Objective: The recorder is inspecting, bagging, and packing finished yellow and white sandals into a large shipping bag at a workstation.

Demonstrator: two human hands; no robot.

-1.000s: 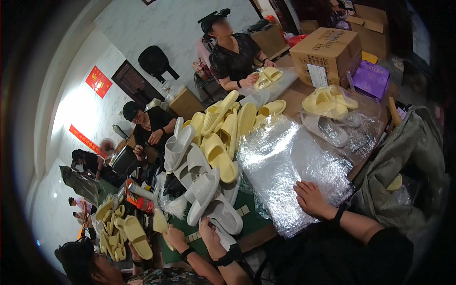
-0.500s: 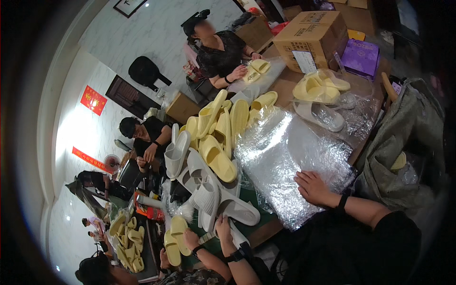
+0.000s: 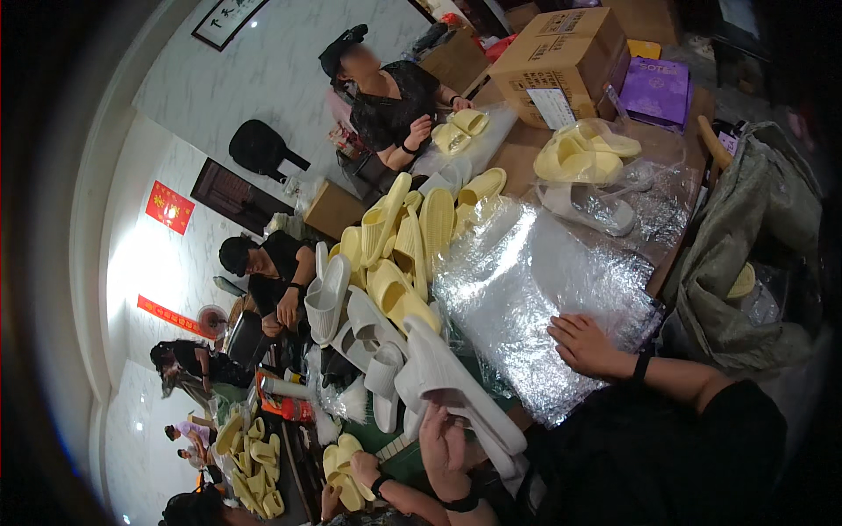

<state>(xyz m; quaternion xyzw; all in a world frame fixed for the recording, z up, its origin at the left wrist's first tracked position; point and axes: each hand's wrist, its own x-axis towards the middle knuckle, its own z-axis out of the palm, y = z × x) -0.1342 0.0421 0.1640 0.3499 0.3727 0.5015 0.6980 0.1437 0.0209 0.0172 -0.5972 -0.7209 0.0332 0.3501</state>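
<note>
My left hand grips a pair of light grey slippers near the table's front edge, its fingers at the foot opening of one. The pair is tilted, and the hand partly hides the lower slipper. My right hand rests with fingers stretched out on a stack of shiny clear plastic bags. Beyond the left hand lies a heap of yellow slippers, with more grey slippers on its near left side.
A bagged yellow pair lies at the far right, near a cardboard box and a purple bag. A grey-green sack hangs right. Co-workers sit along the table; one beside my left arm holds yellow slippers.
My left hand has lifted the grey slippers off the heap and drawn them nearer and right. My right hand has stayed on the bags. The far co-worker has raised one hand off the yellow slippers.
</note>
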